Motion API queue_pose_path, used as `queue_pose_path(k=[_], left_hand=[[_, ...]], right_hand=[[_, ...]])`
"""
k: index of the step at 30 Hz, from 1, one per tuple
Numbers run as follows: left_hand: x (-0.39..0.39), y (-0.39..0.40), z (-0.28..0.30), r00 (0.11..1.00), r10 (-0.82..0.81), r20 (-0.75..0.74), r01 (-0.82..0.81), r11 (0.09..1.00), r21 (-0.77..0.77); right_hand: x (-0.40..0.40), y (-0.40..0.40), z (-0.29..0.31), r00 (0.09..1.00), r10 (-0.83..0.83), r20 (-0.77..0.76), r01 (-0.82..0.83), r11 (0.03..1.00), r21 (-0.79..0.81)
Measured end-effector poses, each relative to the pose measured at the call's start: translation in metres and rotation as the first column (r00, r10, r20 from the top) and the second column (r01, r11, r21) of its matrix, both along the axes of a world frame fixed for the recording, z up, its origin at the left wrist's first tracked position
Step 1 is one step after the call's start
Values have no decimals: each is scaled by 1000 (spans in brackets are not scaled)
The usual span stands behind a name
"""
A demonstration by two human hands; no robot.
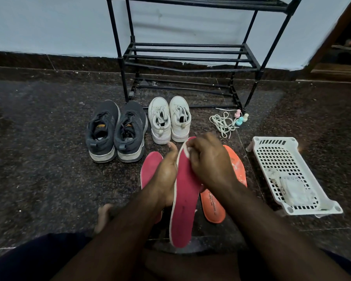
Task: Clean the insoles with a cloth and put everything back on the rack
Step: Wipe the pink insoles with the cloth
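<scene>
My left hand [166,175] grips the left edge of a pink insole [184,201] and holds it lifted off the floor, toe end away from me. My right hand [209,161] presses a small white cloth [187,152] onto the insole's toe end, fingers curled round the cloth, which is mostly hidden. A second pink insole [149,169] lies on the floor to the left, partly behind my left hand. An orange insole [215,207] lies to the right, under my right forearm. The black metal shoe rack [190,57] stands against the wall with bare shelves.
A grey pair of sneakers [116,130] and a white pair [169,118] stand on the dark stone floor before the rack. White laces [223,122] and small pastel bottles [241,117] lie right of them. A white plastic basket [276,151] holding a clear bag sits at right.
</scene>
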State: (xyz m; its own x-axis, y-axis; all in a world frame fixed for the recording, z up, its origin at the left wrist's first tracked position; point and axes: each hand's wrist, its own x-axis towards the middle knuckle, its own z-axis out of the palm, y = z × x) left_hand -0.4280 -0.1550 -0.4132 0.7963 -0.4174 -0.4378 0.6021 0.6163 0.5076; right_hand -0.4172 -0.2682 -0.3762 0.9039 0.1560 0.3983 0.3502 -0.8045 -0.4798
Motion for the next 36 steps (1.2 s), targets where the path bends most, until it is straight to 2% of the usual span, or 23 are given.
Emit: queue_pose_path(k=[3,7,9,13,16,19,24,28,31,33,36], left_hand=[[-1,-5,-3,996,-80,-24,82,994,74],[2,-3,-1,998,48,-50,-45,997,62],[5,-2,0,998,48,-44,-45,996,79],[4,-1,2,999,38,-18,-37,999,23],[2,-4,5,999,31,15,-31,999,26],[2,-2,3,999,48,5,-49,998,46],[9,9,-4,997,79,16,-80,990,112],[7,6,-4,998,57,8,-57,997,55],[3,2,-2,1000,-13,9,13,999,32],[4,5,-4,1000,-14,-6,15,999,46],[11,10,-12,1000,21,-5,-20,992,128]], right_hand=[[4,-4,5,995,-93,-25,94,995,37],[-13,11,2,994,59,-94,-56,998,29],[-17,15,-1,986,95,-138,-93,995,23],[-11,10,0,999,28,-24,-26,998,53],[-2,7,0,999,-40,8,39,996,75],[-3,9,-3,999,-22,-48,25,997,71],[-22,15,-5,962,134,-237,-126,991,50],[-14,12,-7,999,47,-26,-45,996,76],[-3,7,-5,999,-50,10,49,993,107],[-7,8,-3,998,1,-69,6,995,97],[-21,11,1,930,167,-328,-151,986,75]])
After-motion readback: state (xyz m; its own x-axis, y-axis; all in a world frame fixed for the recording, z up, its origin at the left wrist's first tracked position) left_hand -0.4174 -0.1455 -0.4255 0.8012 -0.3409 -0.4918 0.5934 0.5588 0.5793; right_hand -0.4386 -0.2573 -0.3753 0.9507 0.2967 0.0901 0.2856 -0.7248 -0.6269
